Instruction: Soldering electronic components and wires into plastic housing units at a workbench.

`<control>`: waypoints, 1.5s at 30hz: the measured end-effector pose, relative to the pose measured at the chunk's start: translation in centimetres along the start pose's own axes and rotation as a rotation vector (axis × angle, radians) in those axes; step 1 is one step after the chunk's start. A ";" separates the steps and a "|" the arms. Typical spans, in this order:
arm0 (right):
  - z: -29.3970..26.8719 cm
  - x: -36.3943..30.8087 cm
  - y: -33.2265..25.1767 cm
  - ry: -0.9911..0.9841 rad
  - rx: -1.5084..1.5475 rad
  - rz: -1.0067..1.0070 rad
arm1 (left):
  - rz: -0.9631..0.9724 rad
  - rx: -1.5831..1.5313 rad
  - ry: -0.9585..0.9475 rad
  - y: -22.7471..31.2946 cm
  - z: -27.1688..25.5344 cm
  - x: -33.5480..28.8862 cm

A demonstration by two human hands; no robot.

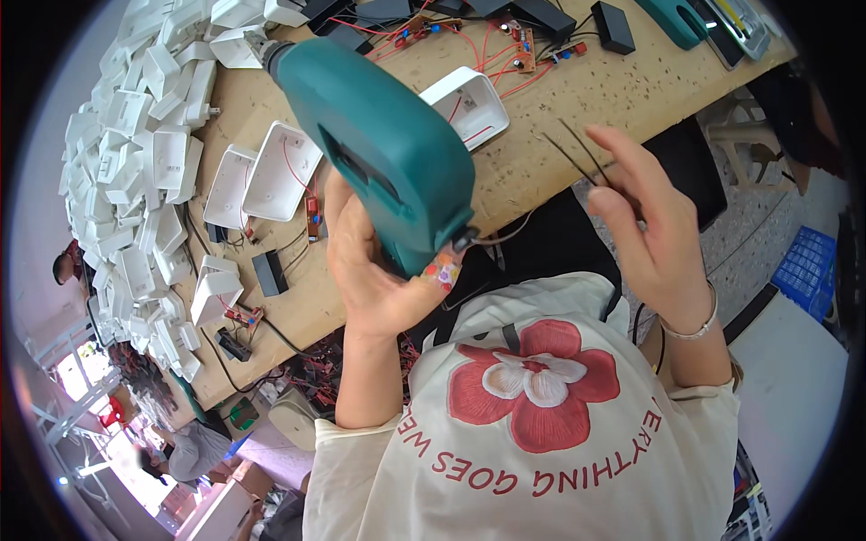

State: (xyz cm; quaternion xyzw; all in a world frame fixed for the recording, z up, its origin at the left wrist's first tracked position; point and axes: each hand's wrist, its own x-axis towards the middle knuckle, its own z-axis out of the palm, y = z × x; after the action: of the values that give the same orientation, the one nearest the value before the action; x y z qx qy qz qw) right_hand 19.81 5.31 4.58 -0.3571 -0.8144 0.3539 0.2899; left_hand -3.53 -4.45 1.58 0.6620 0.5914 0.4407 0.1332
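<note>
My left hand is wrapped round a teal soldering gun with a slotted grip opening, raised over the table's front edge. Its metal tip points to the upper left, and a cord leaves its lower end. A flower-patterned cover sits on the left thumb. My right hand pinches thin dark tweezers, whose two prongs point up and left, spread apart. Beyond the gun lies a white plastic housing with a red wire inside. Two more open housings lie to the left, partly next to the gun.
White housings are heaped along the left. Small red circuit boards with red wires and black boxes lie at the back. Another teal tool rests at the far right. A blue crate is on the right. People are at the lower left.
</note>
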 end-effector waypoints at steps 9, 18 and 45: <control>2.5 0.2 0.6 0.013 -0.245 -0.133 | 0.009 -0.101 0.286 1.9 1.5 -0.5; 5.0 1.3 0.3 0.075 -0.415 -0.134 | -0.184 -0.159 0.006 0.0 0.3 -0.3; 5.7 2.6 -0.8 0.045 -0.417 0.034 | -0.120 -0.350 0.228 -0.1 2.3 1.3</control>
State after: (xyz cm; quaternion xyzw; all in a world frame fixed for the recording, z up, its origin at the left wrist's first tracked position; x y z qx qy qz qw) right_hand 13.85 4.86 2.44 -0.4306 -0.8572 0.1747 0.2218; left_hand -2.06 -2.51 0.74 0.5384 0.5554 0.5999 0.2043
